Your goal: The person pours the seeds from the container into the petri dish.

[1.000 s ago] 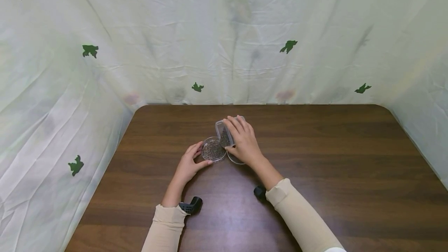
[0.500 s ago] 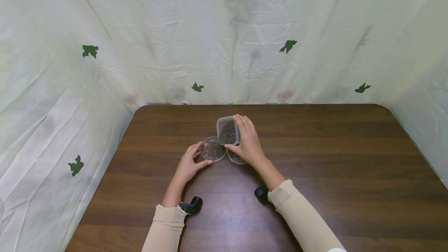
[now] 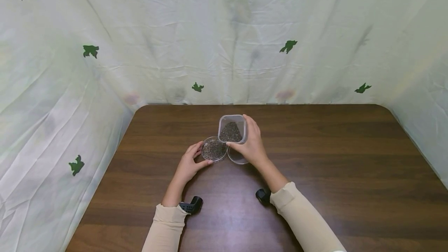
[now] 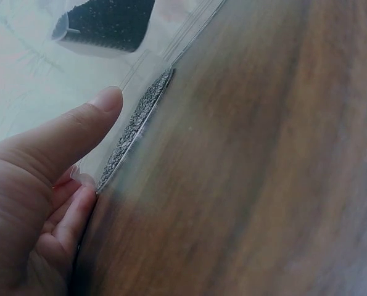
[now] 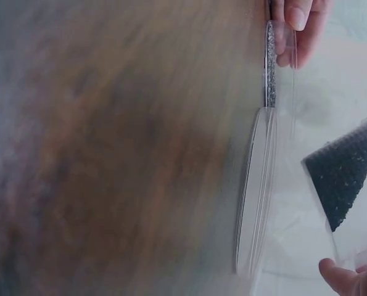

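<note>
Sleeves of pale beige (image 3: 304, 217) come in from the near edge, with a black device on the left wrist (image 3: 191, 205) and another on the right wrist (image 3: 263, 196). Beneath them spreads a brown wood-grain table (image 3: 332, 174).

Further in, the left hand (image 3: 187, 164) holds a clear, shallow round dish (image 3: 212, 137), its thumb at the near side and its fingers curved round the far left edge. The dish lies flat on the table and bears a layer of dark, speckled granules (image 3: 213, 150). A second round dish (image 3: 238, 158), also clear and low, sits just to the right of the first, partly under the right hand; the table's brown shows through it. I cannot tell whether the two dishes touch.

The right hand (image 3: 253, 143) grips a clear, square box (image 3: 226, 119) with rounded corners, thumb on the near side, fingers along the right. The box is held up off the table, tilted, its near left part above the edge of the filled dish. Dark grains (image 3: 231, 132) are banked in it, and the right wrist view shows them as a sloping wedge.

Beyond the table's far edge hangs a pale curtain (image 3: 210, 30) printed with green bird shapes (image 3: 288, 46).
</note>
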The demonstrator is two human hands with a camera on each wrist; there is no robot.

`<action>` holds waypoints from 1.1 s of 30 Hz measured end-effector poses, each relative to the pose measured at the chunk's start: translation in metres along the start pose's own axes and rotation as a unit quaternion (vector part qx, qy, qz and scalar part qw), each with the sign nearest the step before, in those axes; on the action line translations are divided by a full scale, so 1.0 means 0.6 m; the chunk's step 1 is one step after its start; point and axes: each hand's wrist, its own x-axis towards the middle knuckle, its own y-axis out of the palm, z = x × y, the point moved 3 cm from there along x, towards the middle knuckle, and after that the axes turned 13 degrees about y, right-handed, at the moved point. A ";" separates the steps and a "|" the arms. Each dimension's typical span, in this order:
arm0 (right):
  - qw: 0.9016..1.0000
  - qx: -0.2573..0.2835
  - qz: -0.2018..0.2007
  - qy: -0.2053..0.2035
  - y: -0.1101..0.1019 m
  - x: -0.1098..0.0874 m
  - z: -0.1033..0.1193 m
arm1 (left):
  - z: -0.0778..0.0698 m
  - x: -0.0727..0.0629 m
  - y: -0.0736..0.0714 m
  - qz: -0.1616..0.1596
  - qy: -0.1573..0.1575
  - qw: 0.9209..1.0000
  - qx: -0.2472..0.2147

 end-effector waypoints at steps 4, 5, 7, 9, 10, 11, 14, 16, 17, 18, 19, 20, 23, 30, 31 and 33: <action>0.999 0.028 -0.003 0.019 -0.003 -0.003 -0.001 | -0.001 0.000 0.000 0.001 -0.001 1.000 -0.001; 0.999 0.035 -0.005 0.022 -0.004 -0.003 -0.002 | -0.001 -0.001 0.000 0.001 -0.001 1.000 -0.001; 0.998 0.048 -0.009 0.026 -0.006 -0.004 -0.003 | -0.002 -0.001 0.000 0.001 -0.001 1.000 -0.001; 0.998 0.060 -0.015 0.028 -0.008 -0.005 -0.004 | -0.003 -0.001 -0.001 0.001 -0.002 1.000 -0.001; 0.997 0.064 -0.019 0.030 -0.009 -0.006 -0.005 | -0.003 -0.001 0.000 0.001 -0.002 1.000 0.000; 0.997 0.069 -0.023 0.034 -0.010 -0.007 -0.005 | -0.003 -0.001 0.000 0.001 -0.002 1.000 0.000; 0.995 0.089 -0.031 0.040 -0.013 -0.008 -0.006 | -0.003 -0.001 0.000 -0.001 -0.003 1.000 0.000; 0.992 0.112 -0.031 0.045 -0.016 -0.010 -0.006 | -0.004 0.000 0.000 -0.002 -0.002 1.000 0.000; 0.991 0.122 -0.031 0.048 -0.017 -0.010 -0.006 | -0.004 0.000 0.000 -0.002 0.000 1.000 0.000; 0.989 0.135 -0.030 0.050 -0.019 -0.010 -0.006 | -0.004 0.000 0.000 -0.003 0.001 1.000 -0.001; 0.987 0.146 -0.028 0.053 -0.020 -0.011 -0.007 | -0.004 0.000 0.000 -0.004 0.002 1.000 -0.002; 0.986 0.155 -0.028 0.057 -0.022 -0.011 -0.007 | -0.004 0.000 0.000 -0.004 0.003 1.000 -0.002; 0.983 0.170 -0.028 0.065 -0.030 -0.012 -0.008 | -0.004 0.000 -0.001 -0.002 0.003 1.000 -0.001; 0.970 0.232 -0.018 0.065 -0.059 -0.021 0.016 | -0.003 -0.001 -0.001 0.001 -0.004 1.000 -0.004; 0.969 0.238 -0.018 0.065 -0.064 -0.023 0.021 | -0.003 -0.001 -0.001 0.002 -0.004 1.000 -0.004; 0.969 0.239 -0.024 0.063 -0.071 -0.026 0.028 | -0.004 -0.001 -0.001 0.001 -0.003 1.000 -0.002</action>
